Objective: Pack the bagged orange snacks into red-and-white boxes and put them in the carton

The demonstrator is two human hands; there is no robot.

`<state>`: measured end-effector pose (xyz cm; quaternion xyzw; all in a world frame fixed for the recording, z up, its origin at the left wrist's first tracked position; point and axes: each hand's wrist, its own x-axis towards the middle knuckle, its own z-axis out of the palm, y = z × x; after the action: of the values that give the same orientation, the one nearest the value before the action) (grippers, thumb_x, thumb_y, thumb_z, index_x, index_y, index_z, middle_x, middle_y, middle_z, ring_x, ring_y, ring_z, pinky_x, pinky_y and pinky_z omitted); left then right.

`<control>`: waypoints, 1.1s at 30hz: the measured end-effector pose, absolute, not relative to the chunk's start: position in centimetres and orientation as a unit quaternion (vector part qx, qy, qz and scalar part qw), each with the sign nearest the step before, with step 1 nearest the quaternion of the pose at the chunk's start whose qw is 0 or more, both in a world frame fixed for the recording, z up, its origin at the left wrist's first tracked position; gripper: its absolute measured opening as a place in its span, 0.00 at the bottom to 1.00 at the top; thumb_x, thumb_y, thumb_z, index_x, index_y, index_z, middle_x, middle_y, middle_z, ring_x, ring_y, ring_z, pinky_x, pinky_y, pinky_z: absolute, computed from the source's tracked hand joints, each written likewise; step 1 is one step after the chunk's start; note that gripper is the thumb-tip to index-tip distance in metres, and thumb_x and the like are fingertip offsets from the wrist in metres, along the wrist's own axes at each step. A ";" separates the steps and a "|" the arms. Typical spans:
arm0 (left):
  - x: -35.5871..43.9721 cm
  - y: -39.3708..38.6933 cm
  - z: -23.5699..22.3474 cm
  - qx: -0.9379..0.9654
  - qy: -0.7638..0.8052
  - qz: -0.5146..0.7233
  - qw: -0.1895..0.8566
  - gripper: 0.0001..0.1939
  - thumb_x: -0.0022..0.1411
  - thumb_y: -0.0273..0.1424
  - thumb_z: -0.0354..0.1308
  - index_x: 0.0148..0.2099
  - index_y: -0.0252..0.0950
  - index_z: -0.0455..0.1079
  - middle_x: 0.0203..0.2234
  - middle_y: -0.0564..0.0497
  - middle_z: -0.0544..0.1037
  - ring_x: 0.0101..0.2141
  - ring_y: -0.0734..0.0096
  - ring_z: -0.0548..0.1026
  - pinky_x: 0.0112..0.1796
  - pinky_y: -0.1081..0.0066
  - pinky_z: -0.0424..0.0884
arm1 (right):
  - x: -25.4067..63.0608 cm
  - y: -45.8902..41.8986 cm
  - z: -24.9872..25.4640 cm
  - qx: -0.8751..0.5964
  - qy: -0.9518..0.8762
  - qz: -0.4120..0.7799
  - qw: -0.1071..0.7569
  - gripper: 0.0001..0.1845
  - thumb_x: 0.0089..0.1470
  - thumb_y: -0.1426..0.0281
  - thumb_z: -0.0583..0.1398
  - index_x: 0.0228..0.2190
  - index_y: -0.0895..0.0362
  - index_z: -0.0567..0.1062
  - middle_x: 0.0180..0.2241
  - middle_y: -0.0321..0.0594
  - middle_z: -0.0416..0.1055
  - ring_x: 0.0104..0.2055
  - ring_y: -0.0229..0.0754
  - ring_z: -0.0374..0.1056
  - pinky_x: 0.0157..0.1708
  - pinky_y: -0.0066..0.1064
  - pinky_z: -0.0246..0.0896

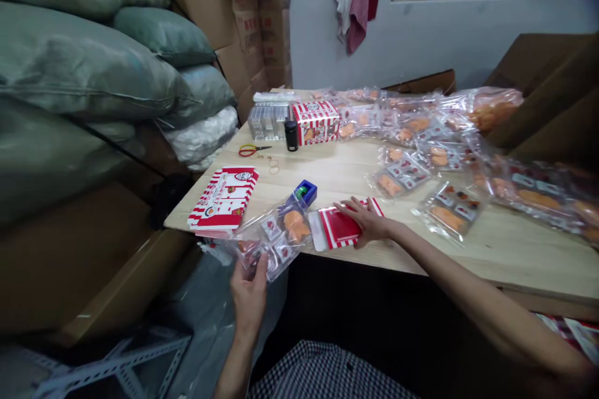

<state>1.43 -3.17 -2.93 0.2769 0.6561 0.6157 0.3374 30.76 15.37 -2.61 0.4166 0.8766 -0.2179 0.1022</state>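
My left hand (250,293) pinches a clear plastic packet (281,246) between thumb and fingers, just off the table's near edge. Inside the packet are an orange piece and small printed white sachets. Across a flattened red and white box (339,225) at the near edge lies my right hand (367,222), thumb at its near side and fingers over its top. The box's white flap points left, close to the packet. Behind the packet stands a blue tape dispenser (306,192) with a green roll.
A stack of flat printed cartons (224,199) lies at left. Scissors (253,149), a black cylinder (291,136), an assembled striped box (317,123) and clear cases (269,121) stand farther back. Several filled packets (402,171) cover the right side. Large sacks (84,62) are piled left of the table.
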 end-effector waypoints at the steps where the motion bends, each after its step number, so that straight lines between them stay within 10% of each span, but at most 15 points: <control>1: 1.8 -3.2 -3.3 0.284 0.659 0.609 0.338 0.26 0.56 0.41 0.68 0.54 0.34 0.73 0.46 0.43 0.81 0.47 0.57 0.80 0.50 0.63 0.74 | 30.9 15.2 -3.1 0.413 0.878 -0.230 0.075 0.74 0.34 0.56 0.72 0.69 0.46 0.32 0.69 0.55 0.44 0.72 0.70 0.30 0.61 0.70 0.15; 11: -0.4 -3.7 -3.5 0.266 0.558 0.469 0.631 0.25 0.54 0.39 0.69 0.50 0.29 0.74 0.35 0.43 0.83 0.33 0.62 0.81 0.40 0.65 0.77 | 32.6 9.7 -4.8 0.415 0.875 -0.243 -0.051 0.77 0.30 0.59 0.73 0.69 0.44 0.31 0.64 0.53 0.50 0.70 0.64 0.42 0.64 0.64 0.13; 17: -2.2 -2.5 -2.9 0.324 0.551 0.383 0.667 0.15 0.50 0.37 0.71 0.36 0.29 0.79 0.24 0.49 0.79 0.22 0.75 0.72 0.26 0.78 0.66 | 32.8 8.9 -4.7 0.385 0.884 -0.262 -0.029 0.77 0.29 0.60 0.73 0.69 0.45 0.32 0.65 0.53 0.48 0.70 0.65 0.40 0.64 0.64 0.14; 33: -0.7 2.0 -4.0 0.287 0.515 0.386 0.709 0.19 0.50 0.34 0.72 0.42 0.30 0.77 0.31 0.47 0.80 0.28 0.73 0.76 0.32 0.75 0.72 | 32.9 7.4 -2.3 0.413 0.866 -0.277 -0.055 0.67 0.35 0.62 0.71 0.69 0.47 0.41 0.62 0.52 0.50 0.69 0.64 0.43 0.66 0.62 0.20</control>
<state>-0.67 2.02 -4.04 0.2869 0.5151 0.3864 0.7093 32.86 7.39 -2.34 0.4132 0.8658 -0.2768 -0.0554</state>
